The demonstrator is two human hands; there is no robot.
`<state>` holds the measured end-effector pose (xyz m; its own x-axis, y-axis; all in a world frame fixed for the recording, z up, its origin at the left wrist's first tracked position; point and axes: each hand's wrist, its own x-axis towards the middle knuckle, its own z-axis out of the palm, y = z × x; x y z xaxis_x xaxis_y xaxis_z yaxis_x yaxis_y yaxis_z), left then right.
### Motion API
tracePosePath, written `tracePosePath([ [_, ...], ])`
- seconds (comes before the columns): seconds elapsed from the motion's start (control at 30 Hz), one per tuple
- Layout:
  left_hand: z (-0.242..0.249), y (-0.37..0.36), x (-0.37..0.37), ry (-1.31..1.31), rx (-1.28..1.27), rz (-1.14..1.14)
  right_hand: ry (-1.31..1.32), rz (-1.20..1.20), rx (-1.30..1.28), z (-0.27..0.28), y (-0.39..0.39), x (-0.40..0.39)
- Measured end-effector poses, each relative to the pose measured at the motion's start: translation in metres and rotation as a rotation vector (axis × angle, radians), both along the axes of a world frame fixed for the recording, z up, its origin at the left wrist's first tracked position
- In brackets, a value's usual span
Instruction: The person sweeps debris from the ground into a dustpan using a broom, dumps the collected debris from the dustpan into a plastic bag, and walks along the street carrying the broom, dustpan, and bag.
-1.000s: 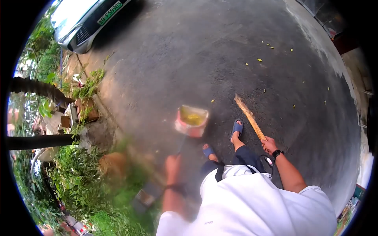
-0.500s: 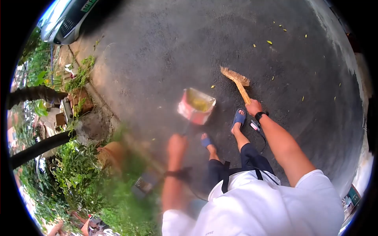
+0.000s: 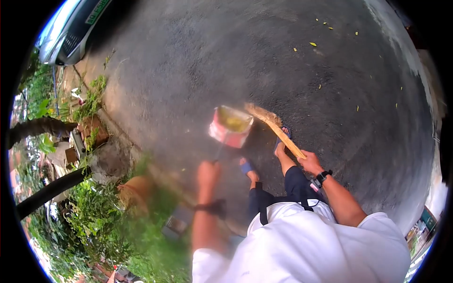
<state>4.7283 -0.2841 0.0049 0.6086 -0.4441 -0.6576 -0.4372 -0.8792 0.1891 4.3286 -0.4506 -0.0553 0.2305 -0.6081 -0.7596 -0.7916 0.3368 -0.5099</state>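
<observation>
Ground: dark, rough pavement (image 3: 188, 61), paler along its right edge, with small yellow leaves (image 3: 313, 44) scattered toward the upper right.
Left edge of the view: green plants (image 3: 89, 212), a blurred terracotta-coloured pot (image 3: 137, 188) and two dark trunks (image 3: 54, 188); above them, the front of a car (image 3: 63, 45) with a green plate.
Dustpan: a box-like dustpan (image 3: 230, 126), red and white outside, open-topped, with a blurry yellow-green patch inside; what makes up that patch cannot be told. It is near the middle of the view, beyond the left hand and out ahead of the feet.
Broom: a short broom (image 3: 283, 137) with a straw-coloured handle and a tan, frayed head; the handle slants down to the right. Its head is just beside the right rim of the dustpan; whether they touch is unclear.
Right hand: fingers of the right hand (image 3: 310, 162) curled closed around the near end of the broom handle; a black watch (image 3: 323, 176) sits on the wrist.
Left hand: the left hand (image 3: 208, 175) is blurred, its fingers folded into a fist at the dustpan's thin, dark handle; single fingers cannot be made out.
Feet: blue sandals (image 3: 246, 166) on both, the right one partly behind the broom.
</observation>
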Motion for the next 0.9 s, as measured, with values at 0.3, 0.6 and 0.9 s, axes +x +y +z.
tracePosePath([
  [0.3, -0.021, 0.021, 0.01, 0.033, -0.048, -0.057, -0.059, -0.675, 0.441, 0.013, -0.002, -0.113],
  [0.6, -0.043, 0.014, 0.018, 0.192, -0.225, 0.027, -0.223, -1.009, 0.607, -0.045, 0.013, -0.244],
  [0.9, 0.026, -0.155, 0.003, 0.111, -0.174, -0.136, -0.62, -1.596, 0.764, -0.065, -0.031, -0.284],
])
